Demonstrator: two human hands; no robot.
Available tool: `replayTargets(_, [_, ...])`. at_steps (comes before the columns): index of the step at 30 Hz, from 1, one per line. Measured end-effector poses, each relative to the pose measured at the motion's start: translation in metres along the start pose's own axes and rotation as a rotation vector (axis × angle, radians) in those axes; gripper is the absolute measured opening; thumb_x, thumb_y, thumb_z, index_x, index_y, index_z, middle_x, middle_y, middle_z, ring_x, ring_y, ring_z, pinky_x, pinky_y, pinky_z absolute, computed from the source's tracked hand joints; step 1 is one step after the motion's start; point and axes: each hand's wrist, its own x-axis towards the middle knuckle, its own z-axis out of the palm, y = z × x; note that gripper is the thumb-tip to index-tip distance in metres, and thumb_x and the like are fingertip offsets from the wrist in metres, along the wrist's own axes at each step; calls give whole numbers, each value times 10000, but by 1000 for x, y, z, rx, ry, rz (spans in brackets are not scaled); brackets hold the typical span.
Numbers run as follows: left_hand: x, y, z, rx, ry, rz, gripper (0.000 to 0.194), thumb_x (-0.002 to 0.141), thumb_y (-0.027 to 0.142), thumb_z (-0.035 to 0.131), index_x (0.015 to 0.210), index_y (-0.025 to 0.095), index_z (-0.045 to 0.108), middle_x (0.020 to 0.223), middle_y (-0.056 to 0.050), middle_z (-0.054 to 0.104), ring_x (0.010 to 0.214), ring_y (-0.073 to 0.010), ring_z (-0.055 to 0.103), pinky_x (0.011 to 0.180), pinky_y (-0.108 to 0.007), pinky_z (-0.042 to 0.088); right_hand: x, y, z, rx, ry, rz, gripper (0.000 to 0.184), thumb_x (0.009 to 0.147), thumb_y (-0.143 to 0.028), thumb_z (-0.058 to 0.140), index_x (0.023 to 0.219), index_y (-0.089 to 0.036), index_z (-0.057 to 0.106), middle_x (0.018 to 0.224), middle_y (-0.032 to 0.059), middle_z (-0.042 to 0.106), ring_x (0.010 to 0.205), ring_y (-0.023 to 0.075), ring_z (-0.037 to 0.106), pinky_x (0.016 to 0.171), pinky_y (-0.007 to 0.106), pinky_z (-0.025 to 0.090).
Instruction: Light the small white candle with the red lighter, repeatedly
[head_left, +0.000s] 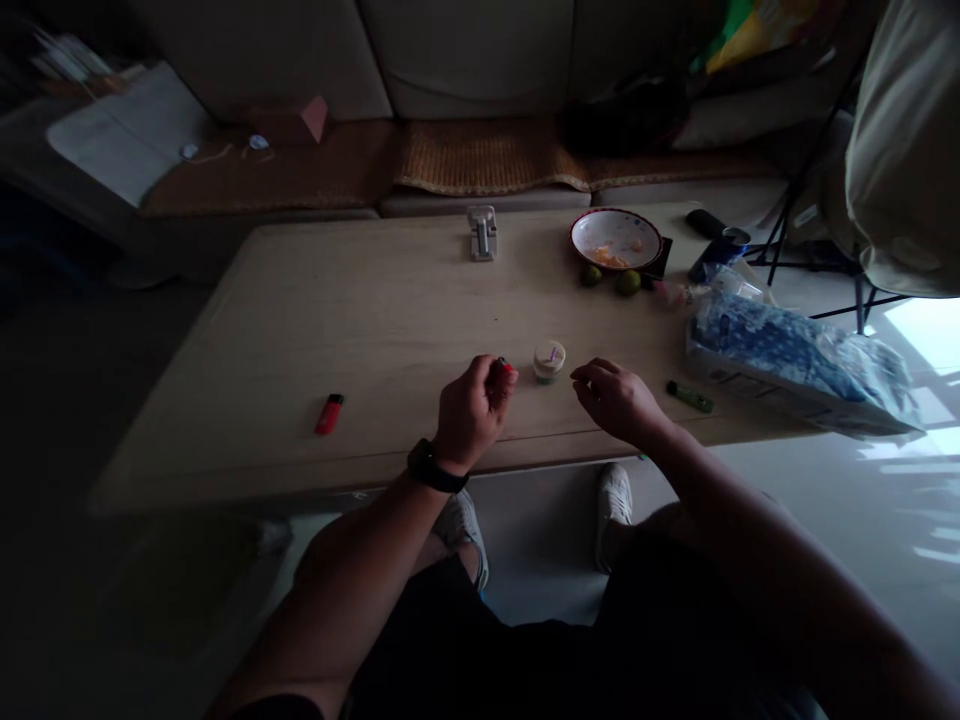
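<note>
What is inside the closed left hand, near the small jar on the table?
The left hand holds a small object. Red and dark green parts show above the fingers, but the fingers cover the rest, so I cannot tell what it is.

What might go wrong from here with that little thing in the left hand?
The small red-and-green object pinched in the left hand is tiny and might slip and drop. The small jar stands close beside the right hand, so a careless move could tip it. The green lighter lies near the edge of the table and might get brushed off.
</note>
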Motion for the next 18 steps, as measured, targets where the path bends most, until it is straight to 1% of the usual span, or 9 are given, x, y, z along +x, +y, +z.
replayTargets(5, [0, -1, 0, 49, 2, 6, 300, 1003, 494, 499, 1003, 200, 560, 793, -22, 699, 663, -120, 646, 625, -230, 454, -1, 1, -1, -21, -28, 17, 224, 985, -260, 515, 1031, -180, 720, 965, 86, 712, 708, 147, 624, 685, 272, 473])
replayTargets(9, [1, -2, 1, 152, -63, 3, 351, 972, 542, 545, 1010, 195, 577, 732, 3, 690, 589, -110, 613, 585, -231, 421, -3, 3, 2, -43, -62, 45, 226, 984, -267, 518, 1049, -190, 721, 1006, 87, 720, 731, 150, 642, 691, 270, 468])
replayTargets(12, [3, 0, 4, 246, -118, 53, 367, 973, 556, 536, 947, 195, 599, 741, -9, 708, 619, -123, 636, 587, -246, 411, -3, 4, 9, -69, -81, 73, 228, 976, -276, 530, 1081, -191, 714, 1038, 89, 721, 752, 156, 653, 703, 272, 468])
replayTargets(15, [7, 4, 7, 318, -130, 108, 358, 979, 533, 519, 891, 197, 605, 787, -27, 733, 660, -142, 657, 605, -268, 415, -1, 6, 16, -99, -87, 115, 230, 964, -281, 545, 1093, -188, 711, 1049, 90, 723, 772, 168, 657, 732, 284, 471])
replayTargets(18, [12, 9, 11, 381, -141, 114, 329, 973, 499, 515, 878, 200, 615, 801, -38, 743, 692, -166, 675, 610, -286, 421, 2, 5, 20, -137, -69, 162, 221, 962, -281, 542, 1073, -199, 715, 1049, 86, 727, 813, 185, 665, 755, 295, 471])
